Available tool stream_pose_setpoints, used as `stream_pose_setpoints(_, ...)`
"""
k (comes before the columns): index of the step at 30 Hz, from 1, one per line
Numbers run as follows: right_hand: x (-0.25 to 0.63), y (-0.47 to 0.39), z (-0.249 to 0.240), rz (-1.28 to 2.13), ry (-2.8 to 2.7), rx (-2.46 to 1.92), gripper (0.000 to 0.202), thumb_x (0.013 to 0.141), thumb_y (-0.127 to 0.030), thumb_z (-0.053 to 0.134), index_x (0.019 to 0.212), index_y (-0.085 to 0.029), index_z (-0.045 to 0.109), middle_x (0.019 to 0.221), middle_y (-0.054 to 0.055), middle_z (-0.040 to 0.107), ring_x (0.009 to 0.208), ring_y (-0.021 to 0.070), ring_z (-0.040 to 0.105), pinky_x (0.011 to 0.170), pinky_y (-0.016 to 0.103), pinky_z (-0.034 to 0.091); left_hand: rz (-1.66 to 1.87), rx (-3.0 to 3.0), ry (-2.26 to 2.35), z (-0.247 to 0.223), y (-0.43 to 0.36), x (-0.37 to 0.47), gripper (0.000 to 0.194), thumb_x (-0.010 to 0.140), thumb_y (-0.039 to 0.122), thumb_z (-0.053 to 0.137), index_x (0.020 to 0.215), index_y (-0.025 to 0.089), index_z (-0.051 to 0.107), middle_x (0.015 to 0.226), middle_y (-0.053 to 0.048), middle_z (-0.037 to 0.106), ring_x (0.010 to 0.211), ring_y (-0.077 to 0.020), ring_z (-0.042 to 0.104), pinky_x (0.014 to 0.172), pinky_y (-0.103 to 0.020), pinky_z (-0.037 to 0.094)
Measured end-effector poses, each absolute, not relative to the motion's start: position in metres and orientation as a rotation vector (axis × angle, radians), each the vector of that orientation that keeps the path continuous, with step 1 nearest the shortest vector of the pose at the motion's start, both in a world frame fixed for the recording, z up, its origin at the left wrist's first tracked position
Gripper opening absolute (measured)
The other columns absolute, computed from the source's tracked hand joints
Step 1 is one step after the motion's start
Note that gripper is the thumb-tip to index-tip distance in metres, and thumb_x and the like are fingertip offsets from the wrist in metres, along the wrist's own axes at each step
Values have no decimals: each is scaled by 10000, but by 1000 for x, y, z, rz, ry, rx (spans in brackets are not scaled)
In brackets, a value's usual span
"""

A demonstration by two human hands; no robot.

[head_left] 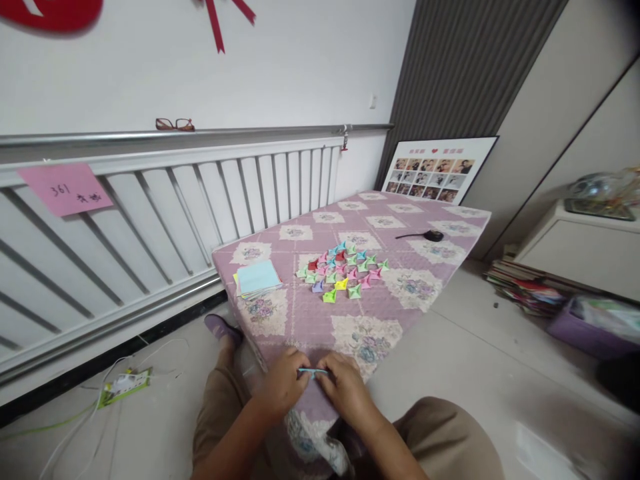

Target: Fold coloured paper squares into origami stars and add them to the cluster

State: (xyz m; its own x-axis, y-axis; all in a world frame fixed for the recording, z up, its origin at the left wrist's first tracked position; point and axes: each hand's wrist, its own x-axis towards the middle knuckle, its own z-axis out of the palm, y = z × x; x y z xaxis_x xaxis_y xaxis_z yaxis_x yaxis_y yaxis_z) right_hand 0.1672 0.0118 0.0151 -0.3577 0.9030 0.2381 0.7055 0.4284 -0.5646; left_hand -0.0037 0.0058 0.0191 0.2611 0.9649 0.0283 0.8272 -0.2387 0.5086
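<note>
A small piece of folded light-blue paper (313,371) is stretched between my two hands, just above the near end of the table. My left hand (286,380) pinches its left end with thumb and fingers. At its right end my right hand (346,383) has a similar pinch. The paper is seen nearly edge-on, so its folds are hard to make out. Farther up the table sit several small folded paper pieces (341,284) in green, pink, red, blue, purple and yellow, grouped in rows. To their left lies a stack of square paper sheets (259,276), light blue on top.
A flowered pink tablecloth (320,320) covers the table. Toward its far right lies a small black round object (433,235) with a strap. A white radiator (175,207) borders the left side. On the floor at left is a power strip (125,387) with cables.
</note>
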Motion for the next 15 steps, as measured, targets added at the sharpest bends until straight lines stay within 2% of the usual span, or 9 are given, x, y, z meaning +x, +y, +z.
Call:
stream_pose_setpoints(3,164,10,13,210,-2222,-1275,129,805,-89,554,785,-212,585,802,-1,609,823,178,524,825,333,313,536,2360,1694,13,-2,-5,124,832,106,512,867,192,594,938,-30,575,943,-202,498,836,-328,391)
stream_pose_setpoints(6,162,6,5,53,-2305,-1210,122,840,-115,555,774,-214,584,772,3,589,786,178,502,837,348,305,446,2533,1752,3,-9,-7,133,883,123,478,858,191,589,908,-39,573,894,-219,488,808,-363,395)
stream_pose_setpoints(10,163,1,-9,56,-2353,-1179,114,845,-141,583,759,-217,586,753,-1,574,775,178,493,833,343,311,313,2589,1739,-6,-19,-8,150,926,186,474,837,193,594,891,-37,573,861,-218,484,777,-372,389)
stream_pose_setpoints(15,168,-3,-16,222,-2392,-1169,85,827,-146,615,801,-227,615,796,5,593,815,180,511,816,326,327,333,2476,1710,-7,-31,-12,118,919,222,518,852,217,615,910,-17,588,879,-209,493,780,-369,372)
